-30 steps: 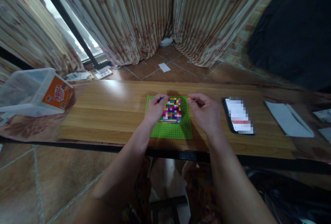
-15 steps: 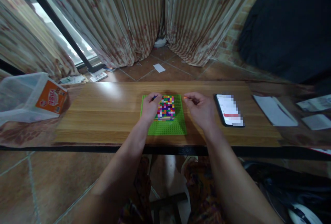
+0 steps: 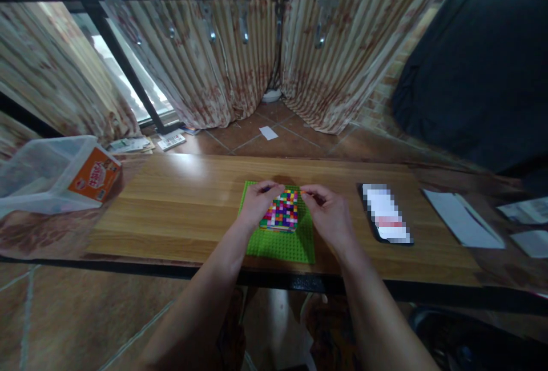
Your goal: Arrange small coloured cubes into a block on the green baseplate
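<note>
A block of many-coloured toy bricks (image 3: 282, 214) stands on a green studded baseplate (image 3: 278, 252). My left hand (image 3: 258, 204) reaches over the block's left side, its fingertips pressed together at the far edge. What it holds, if anything, is hidden. At the block's far right corner, my right hand (image 3: 331, 214) pinches a small orange brick (image 3: 303, 192) between thumb and forefinger. Whether that brick touches the block I cannot tell.
The plate lies on a wooden table (image 3: 171, 211). Right of my hands is a phone (image 3: 387, 214) with a blurred screen, then white paper (image 3: 460, 217). A clear plastic tub (image 3: 47, 174) with an orange label stands far left. Curtains (image 3: 240, 68) hang behind.
The view has tilted up, so the table sits lower in the picture. My left fingertips have moved along the block's far edge to the right, and my right hand has come closer to the block.
</note>
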{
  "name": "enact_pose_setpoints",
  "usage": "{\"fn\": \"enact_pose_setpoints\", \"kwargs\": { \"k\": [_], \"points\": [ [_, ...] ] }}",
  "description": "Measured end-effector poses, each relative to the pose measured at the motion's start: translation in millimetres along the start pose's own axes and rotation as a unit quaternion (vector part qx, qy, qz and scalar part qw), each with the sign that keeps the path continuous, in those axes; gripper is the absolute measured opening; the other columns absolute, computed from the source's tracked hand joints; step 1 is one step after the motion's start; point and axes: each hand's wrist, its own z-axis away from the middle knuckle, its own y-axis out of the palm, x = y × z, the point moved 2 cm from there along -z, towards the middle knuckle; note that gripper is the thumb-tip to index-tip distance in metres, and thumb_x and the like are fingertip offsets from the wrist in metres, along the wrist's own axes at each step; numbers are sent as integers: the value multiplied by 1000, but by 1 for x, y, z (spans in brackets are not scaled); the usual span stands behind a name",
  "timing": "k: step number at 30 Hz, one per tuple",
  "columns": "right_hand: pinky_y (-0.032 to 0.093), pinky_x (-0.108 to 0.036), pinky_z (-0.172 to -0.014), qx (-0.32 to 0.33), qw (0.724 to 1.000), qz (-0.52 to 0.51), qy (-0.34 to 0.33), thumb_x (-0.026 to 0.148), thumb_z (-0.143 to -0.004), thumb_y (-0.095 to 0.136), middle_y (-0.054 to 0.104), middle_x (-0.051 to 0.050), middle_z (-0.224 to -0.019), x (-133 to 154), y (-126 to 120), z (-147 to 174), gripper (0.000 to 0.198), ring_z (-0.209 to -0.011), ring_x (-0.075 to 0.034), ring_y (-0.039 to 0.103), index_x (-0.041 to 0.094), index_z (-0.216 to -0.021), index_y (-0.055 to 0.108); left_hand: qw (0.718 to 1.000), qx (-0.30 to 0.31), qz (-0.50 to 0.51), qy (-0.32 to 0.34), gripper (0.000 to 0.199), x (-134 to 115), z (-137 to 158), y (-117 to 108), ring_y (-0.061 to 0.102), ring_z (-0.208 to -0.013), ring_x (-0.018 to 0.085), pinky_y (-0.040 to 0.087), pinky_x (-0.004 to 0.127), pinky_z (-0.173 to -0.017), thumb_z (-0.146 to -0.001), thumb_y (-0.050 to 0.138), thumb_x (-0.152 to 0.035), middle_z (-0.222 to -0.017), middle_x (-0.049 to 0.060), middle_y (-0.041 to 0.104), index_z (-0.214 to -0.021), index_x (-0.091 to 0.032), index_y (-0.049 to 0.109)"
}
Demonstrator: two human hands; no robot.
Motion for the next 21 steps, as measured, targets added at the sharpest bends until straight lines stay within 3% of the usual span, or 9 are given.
{"fn": "enact_pose_setpoints", "kwargs": {
  "k": [4, 12, 17, 21],
  "points": [
    [51, -36, -75, 9, 1000, 15, 2, 32, -83, 59, 74, -5, -88, -5, -2, 1, 20, -79, -22, 68, 20, -90, 73, 1000, -11, -12, -10, 21, 5, -3, 1, 53, -55, 11, 40, 25, -58, -54, 82, -32, -58, -3, 63, -64, -18, 70],
    [50, -36, -74, 33, 999, 17, 11, 34, -85, 57, 74, -5, -88, -6, -3, 7, 19, -79, -23, 67, 22, -89, 72, 1000, -14, -12, 3, 19, 6, -5, 3, 46, -49, 9, 34, 24, -51, -56, 80, -30, -53, -3, 59, -59, -18, 66],
    [50, -38, -76, 27, 999, 20, 12, 36, -86, 57, 74, -5, -88, -7, -4, 6, 20, -80, -24, 67, 22, -89, 72, 1000, -8, -13, 19, 19, 6, 0, 4, 45, -50, 10, 34, 24, -53, -62, 78, -34, -53, -5, 56, -62, -18, 67],
    [50, -39, -77, 22, 999, 26, 14, 38, -86, 58, 75, -6, -89, -7, -4, 5, 22, -81, -24, 68, 22, -89, 72, 999, -18, 26, 14, 26, 6, 3, 1, 53, -60, 12, 40, 26, -60, -70, 71, -44, -62, -2, 62, -66, -18, 70]
  ]
}}
